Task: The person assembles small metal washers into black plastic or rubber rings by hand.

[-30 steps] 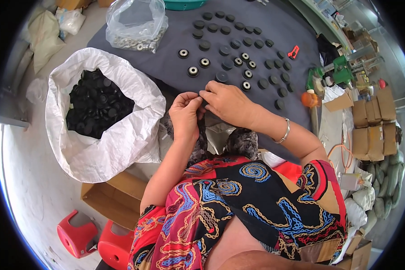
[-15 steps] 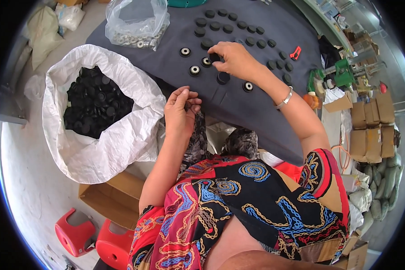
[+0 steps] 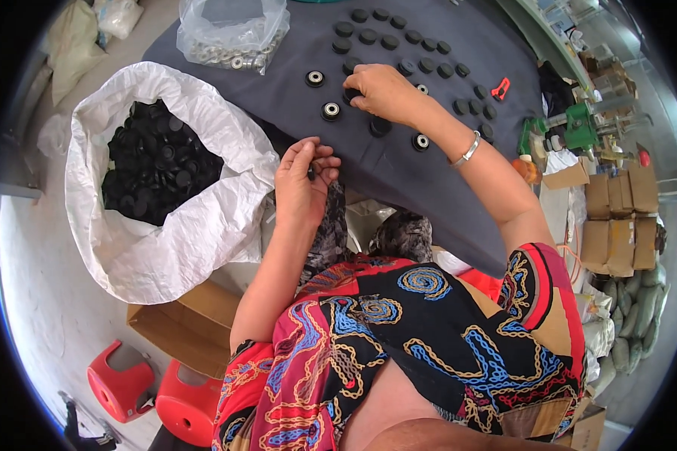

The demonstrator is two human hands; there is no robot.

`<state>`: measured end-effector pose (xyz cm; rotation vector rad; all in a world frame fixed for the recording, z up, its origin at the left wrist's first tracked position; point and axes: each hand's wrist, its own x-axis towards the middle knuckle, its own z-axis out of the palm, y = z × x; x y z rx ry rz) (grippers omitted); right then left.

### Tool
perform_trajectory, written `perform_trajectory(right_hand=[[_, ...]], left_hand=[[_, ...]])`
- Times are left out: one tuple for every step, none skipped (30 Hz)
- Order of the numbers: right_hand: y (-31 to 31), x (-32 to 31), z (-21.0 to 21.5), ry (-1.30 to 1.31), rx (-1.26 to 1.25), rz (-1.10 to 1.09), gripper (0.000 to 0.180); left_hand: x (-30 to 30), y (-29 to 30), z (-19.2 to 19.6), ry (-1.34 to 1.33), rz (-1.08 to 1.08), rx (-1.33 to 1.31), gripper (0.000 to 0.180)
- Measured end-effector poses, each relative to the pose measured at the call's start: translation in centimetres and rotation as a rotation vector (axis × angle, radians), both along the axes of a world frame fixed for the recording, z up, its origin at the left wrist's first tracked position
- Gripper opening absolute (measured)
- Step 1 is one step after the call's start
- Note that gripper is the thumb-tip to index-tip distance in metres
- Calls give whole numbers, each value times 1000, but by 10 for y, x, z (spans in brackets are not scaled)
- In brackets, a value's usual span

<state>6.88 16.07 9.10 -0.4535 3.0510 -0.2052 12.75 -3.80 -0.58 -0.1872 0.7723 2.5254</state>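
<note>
My right hand [image 3: 390, 92] is closed in a pinch on a small black round cap [image 3: 351, 95] low over the dark tabletop; the fingers hide part of it. Close by, black pieces with shiny ring-shaped bearings in their middles, such as this bearing [image 3: 330, 111] and another bearing [image 3: 315, 78], lie with the metal facing up. One more bearing [image 3: 420, 141] lies below my right wrist. A taller black round piece [image 3: 380, 126] stands just under that hand. At the table's near edge, my left hand [image 3: 306, 179] has curled fingers around something small and dark, mostly hidden.
Several black caps [image 3: 390, 42] are spread over the far side of the dark-covered table [image 3: 444, 192]. A clear bag of bearings [image 3: 237, 49] sits at the back left, and a red cutter [image 3: 500, 89] at right. Left of me stands a white sack [image 3: 203, 240] full of black caps.
My right hand has brought the black cap down onto the spot where a bearing showed, which is now covered. My left hand stays almost in place. The view has shifted slightly.
</note>
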Motion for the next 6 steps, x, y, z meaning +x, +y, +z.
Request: perform_trajectory(right_hand=[[0,-2,-2,2,30,6,35],[0,-3,-2,5,60,13,36],[0,1,-3,7,60,12,36],[-2,7,-3,133,79,45,36],[-5,17,-3,260,97,79,37],[-6,15,-3,260,95,86,37]], left_hand=[[0,0,0,2,-1,0,20],[0,0,1,-24,0,0,25],[1,0,2,-50,3,0,30],[1,-1,1,-50,10,-1,30],[1,-1,1,-57,1,17,36],[1,-1,1,-65,-9,35,41]])
